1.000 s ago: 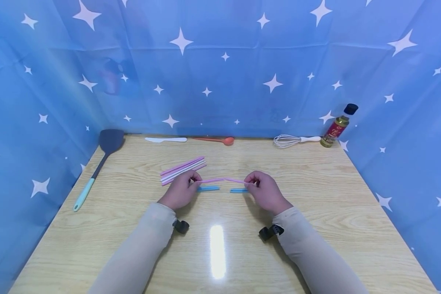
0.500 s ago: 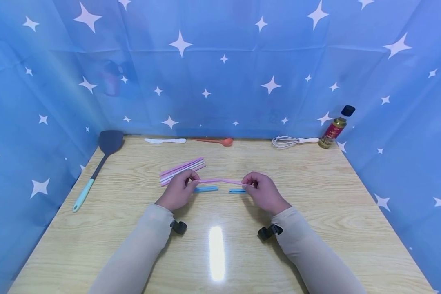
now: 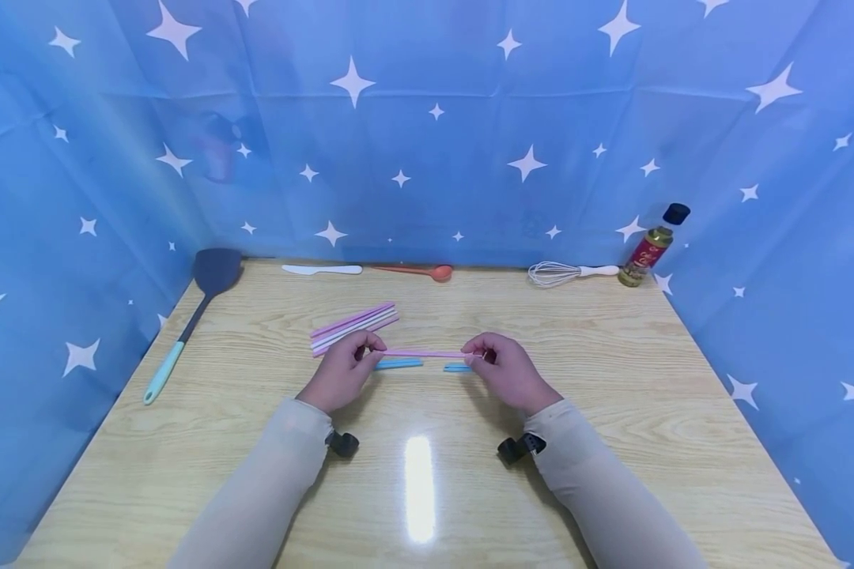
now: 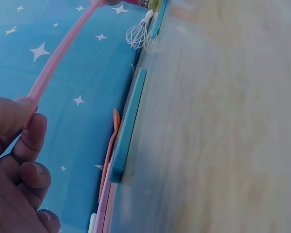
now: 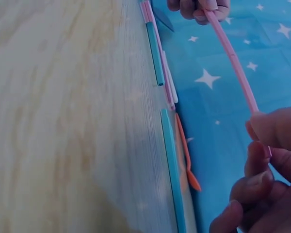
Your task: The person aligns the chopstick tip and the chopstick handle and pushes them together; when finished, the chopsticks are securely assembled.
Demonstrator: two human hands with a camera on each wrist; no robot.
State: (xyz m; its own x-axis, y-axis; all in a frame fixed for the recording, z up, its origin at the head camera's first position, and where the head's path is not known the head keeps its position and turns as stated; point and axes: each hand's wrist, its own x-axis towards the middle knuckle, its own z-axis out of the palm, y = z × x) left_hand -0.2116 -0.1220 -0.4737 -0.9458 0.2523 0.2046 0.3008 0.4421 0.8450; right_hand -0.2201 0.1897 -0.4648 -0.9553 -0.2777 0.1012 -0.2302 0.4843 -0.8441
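Between my hands stretches a thin pink straw-like stick (image 3: 427,354), held above the table. My left hand (image 3: 338,375) pinches one end between thumb and index finger; my right hand (image 3: 511,373) pinches the other. In the right wrist view a fine seam crosses the pink stick (image 5: 233,56), which bows slightly. Just below it on the table lie a left blue bar (image 3: 400,363) and a right blue bar (image 3: 457,367), apart from each other and partly hidden by the hands. A bundle of pink and white sticks (image 3: 356,325) rests behind my left hand.
Along the table's back edge lie a white knife (image 3: 322,269), an orange spoon (image 3: 440,273) and a whisk (image 3: 557,273). An oil bottle (image 3: 646,251) stands at the back right. A spatula (image 3: 185,332) lies at the left edge. Star-patterned blue cloth (image 3: 427,158) encloses the table.
The pink stick was angled at its middle and now runs nearly straight. My right hand has moved slightly left, narrowing the gap between the hands.
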